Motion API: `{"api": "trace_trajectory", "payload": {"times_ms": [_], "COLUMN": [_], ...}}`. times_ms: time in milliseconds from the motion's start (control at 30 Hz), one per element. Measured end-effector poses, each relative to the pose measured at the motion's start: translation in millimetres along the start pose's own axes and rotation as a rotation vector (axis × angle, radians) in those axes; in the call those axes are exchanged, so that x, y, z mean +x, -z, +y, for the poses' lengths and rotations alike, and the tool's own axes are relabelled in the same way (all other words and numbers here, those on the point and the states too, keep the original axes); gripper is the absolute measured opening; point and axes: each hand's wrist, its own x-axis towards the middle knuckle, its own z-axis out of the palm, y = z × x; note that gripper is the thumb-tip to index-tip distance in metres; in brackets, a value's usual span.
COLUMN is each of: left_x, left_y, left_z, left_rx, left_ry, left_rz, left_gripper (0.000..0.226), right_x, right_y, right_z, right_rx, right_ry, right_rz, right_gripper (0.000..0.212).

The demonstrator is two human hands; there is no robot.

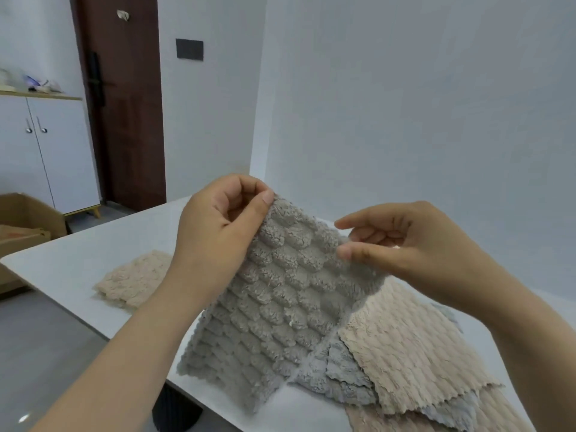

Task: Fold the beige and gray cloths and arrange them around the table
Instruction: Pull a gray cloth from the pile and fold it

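Two corners of the gray cloth (280,300) are held up over the white surface (78,263): the left grip (224,226) pinches the top left one, the right grip (405,241) the top right. The cloth's lower end trails onto a pile of beige and gray cloths (411,353). A folded beige cloth (134,282) lies apart, near the surface's left edge.

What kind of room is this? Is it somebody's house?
Probably a plain room in a home or small flat, though I can't be sure. There is a dark brown door, a white cupboard on little wooden legs, and a white table with a beige cloth lying on it.
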Motion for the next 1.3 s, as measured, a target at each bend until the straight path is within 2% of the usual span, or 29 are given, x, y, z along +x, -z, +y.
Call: {"api": "trace_trajectory", "payload": {"times_ms": [100,233,333,433,567,667,800,1167,1300], "left_x": [-9.5,-17.7,-25.6,-38.6,-55.5,-61.7,-67.2,-85.1,-90.0], "left_y": [-9.9,-20.5,-23.8,-19.9,-18.4,-22.5,-26.9,-27.6,-28.3], "left_z": [2.8,2.1,-1.4,-15.5,-34.2,-34.5,-30.8,-37.3,-36.8], "left_rx": [0.047,0.086,0.012,-0.083,-0.053,-0.084,-0.072,0.054,0.050], "left_ry": [-0.015,-0.039,0.016,0.174,0.262,0.264,0.254,0.217,0.200], "left_rz": [-0.115,-0.191,-0.198,-0.220,-0.238,-0.200,-0.202,-0.263,-0.235], "left_gripper": [0.007,0.008,0.010,0.018,0.025,0.018,0.023,0.027,0.018], "right_x": [-0.5,-0.9,-4.3,-7.8,-10.9,-12.7,-16.7,-31.9,-35.8], "right_y": [-12.7,-25.4,-28.1,-28.6,-31.1,-35.9,-40.2,-40.6,-40.9], "right_z": [0.1,4.7,11.0,18.3,26.4,27.6,30.7,45.2,48.8], "right_rx": [0.018,0.090,0.096,0.101,0.110,0.151,0.165,0.186,0.182], "right_ry": [0.021,0.054,0.054,0.026,-0.002,-0.019,-0.013,-0.039,-0.063], "right_rz": [0.020,0.039,0.060,0.079,0.095,0.087,0.085,0.239,0.258], "right_gripper": [0.038,0.012,0.014,0.014,0.013,0.012,0.017,0.017,0.020]}}
